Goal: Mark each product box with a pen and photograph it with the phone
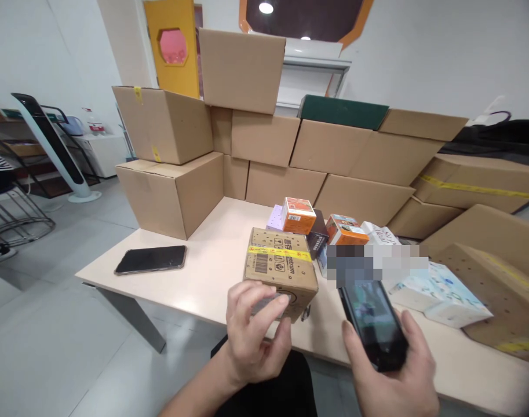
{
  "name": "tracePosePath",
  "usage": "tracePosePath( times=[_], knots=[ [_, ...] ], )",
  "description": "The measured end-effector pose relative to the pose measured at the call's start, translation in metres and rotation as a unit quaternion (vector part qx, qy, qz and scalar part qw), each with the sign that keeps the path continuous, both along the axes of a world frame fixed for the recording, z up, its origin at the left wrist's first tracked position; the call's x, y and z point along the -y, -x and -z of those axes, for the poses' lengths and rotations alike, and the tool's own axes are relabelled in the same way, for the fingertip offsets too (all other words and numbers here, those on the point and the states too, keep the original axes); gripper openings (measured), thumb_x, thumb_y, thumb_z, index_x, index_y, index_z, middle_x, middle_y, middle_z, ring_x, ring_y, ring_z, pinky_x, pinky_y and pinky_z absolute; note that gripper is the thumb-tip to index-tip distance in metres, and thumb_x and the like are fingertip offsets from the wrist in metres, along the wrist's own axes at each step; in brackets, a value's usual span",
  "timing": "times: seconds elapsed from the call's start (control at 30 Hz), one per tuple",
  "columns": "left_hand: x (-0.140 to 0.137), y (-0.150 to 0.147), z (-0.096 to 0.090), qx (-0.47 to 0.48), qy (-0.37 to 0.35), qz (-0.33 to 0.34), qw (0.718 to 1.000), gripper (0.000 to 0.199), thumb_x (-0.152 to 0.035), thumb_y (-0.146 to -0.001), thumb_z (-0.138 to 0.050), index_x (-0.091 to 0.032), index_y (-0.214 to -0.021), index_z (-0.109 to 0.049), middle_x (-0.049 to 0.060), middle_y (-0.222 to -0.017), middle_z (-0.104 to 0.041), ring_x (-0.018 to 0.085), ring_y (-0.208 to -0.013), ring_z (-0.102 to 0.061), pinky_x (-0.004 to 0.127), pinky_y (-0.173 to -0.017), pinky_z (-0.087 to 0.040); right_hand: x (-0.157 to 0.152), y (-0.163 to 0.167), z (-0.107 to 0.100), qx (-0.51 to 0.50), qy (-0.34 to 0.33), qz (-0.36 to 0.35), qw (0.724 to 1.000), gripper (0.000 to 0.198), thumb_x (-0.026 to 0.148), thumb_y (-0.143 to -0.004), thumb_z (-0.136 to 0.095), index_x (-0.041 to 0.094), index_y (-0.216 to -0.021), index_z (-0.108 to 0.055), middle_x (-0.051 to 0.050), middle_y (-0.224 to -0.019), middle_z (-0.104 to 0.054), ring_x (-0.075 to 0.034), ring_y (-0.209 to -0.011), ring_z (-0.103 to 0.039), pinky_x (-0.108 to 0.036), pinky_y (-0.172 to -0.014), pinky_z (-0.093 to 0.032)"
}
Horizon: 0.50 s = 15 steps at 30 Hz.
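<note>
My right hand (394,376) is wrapped round a black handheld device (375,324) with a lit screen; the picture is pixelated over its upper end. My left hand (258,333) has its fingers curved and apart, in front of the near side of a small cardboard box (284,260). Whether the fingertips touch that box I cannot tell. Yellow tape runs across the box's top, beside printed symbols and a barcode. Just behind it stand an orange box (298,215), a lilac box (274,218) and a dark box (318,234).
A smartphone (151,259) lies on the table (207,231) at the left. Large cartons (285,185) are stacked along the back and right. Another orange box (346,230) and a pale patterned pack (455,295) sit to the right. A tower fan (55,145) stands on the floor.
</note>
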<state>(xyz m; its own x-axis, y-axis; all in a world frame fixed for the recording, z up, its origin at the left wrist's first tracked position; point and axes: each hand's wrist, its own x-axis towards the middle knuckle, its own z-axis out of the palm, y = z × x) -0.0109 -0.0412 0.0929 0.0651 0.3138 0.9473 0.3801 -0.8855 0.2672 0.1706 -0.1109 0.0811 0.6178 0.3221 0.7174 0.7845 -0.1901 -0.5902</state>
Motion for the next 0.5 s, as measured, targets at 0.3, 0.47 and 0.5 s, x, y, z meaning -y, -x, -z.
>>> tracePosePath(
  times=[0.3, 0.47, 0.5],
  knots=[
    [-0.018, -0.020, -0.004, -0.178, 0.050, -0.169, 0.968, 0.048, -0.039, -0.080, -0.073, -0.022, -0.124, -0.065, 0.012, -0.129, -0.065, 0.042, -0.132, -0.041, 0.062, -0.111, -0.021, 0.035, -0.109, 0.069, 0.145, 0.163, 0.119, 0.969, 0.078, 0.063, -0.082, -0.054, -0.001, -0.126, -0.062, -0.027, -0.097, -0.070, -0.046, -0.089, -0.068, -0.055, -0.079, -0.052],
    [-0.023, -0.019, -0.001, -0.193, 0.080, -0.171, 0.963, 0.049, -0.049, -0.080, -0.072, -0.021, -0.120, -0.067, 0.011, -0.126, -0.067, 0.041, -0.126, -0.047, 0.062, -0.111, -0.023, 0.038, -0.138, 0.090, 0.145, 0.200, 0.124, 0.961, 0.077, 0.064, -0.078, -0.054, 0.004, -0.125, -0.063, -0.020, -0.079, -0.066, -0.043, -0.079, -0.065, -0.051, -0.067, -0.048],
    [-0.023, -0.016, -0.001, -0.192, 0.081, -0.174, 0.963, 0.050, -0.052, -0.079, -0.072, -0.020, -0.118, -0.068, 0.012, -0.125, -0.067, 0.042, -0.126, -0.046, 0.063, -0.110, -0.024, 0.037, -0.139, 0.091, 0.123, 0.192, 0.109, 0.968, 0.076, 0.064, -0.076, -0.055, 0.006, -0.124, -0.063, -0.019, -0.077, -0.064, -0.044, -0.078, -0.064, -0.052, -0.068, -0.047]
  ],
)
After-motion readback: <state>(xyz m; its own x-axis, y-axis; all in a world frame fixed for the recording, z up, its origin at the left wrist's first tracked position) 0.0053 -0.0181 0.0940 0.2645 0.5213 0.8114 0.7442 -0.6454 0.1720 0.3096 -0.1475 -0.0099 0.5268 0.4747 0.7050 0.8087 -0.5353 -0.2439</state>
